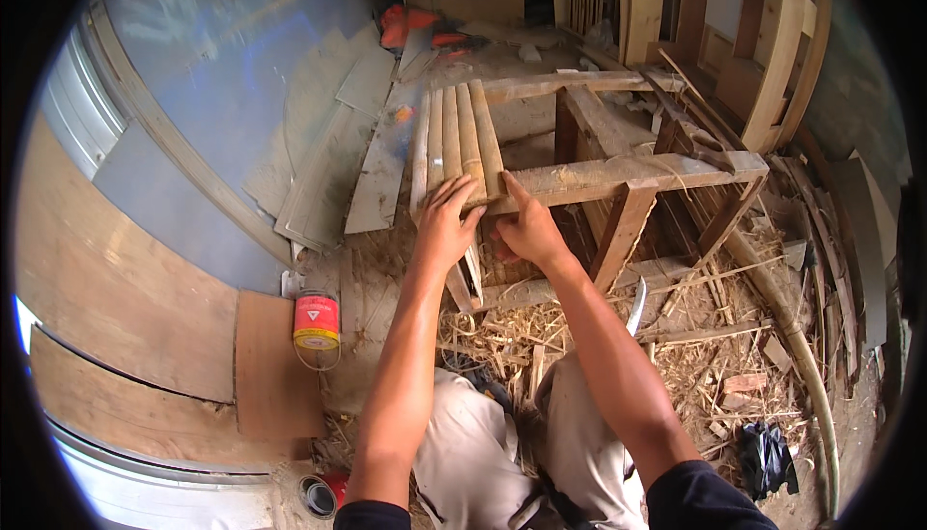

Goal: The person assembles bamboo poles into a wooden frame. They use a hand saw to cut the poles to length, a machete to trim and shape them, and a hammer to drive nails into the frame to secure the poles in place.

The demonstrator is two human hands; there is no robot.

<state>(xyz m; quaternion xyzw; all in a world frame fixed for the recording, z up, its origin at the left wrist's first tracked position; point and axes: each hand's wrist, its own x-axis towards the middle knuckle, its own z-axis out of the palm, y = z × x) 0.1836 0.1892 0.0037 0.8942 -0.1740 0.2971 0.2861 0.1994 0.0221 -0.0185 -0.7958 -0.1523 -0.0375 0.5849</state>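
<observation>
Several split bamboo slats (452, 134) lie side by side across the left end of a low wooden frame (618, 175). My left hand (447, 224) rests on their near ends, its fingers stretched out over the slats. My right hand (528, 224) is just beside it at the frame's front beam. Its index finger is extended against the near end of the rightmost slat, and its other fingers are curled lower down, partly hidden. I see nothing held in either hand. A narrow split piece (472, 274) hangs below my left hand.
A curved blade (636, 305) stands near my right forearm. Shavings (695, 361) litter the ground. Left are a red and yellow can (317, 320) and a plywood board (278, 366). A long bamboo pole (787, 322) and a black plastic bag (768, 460) lie at right.
</observation>
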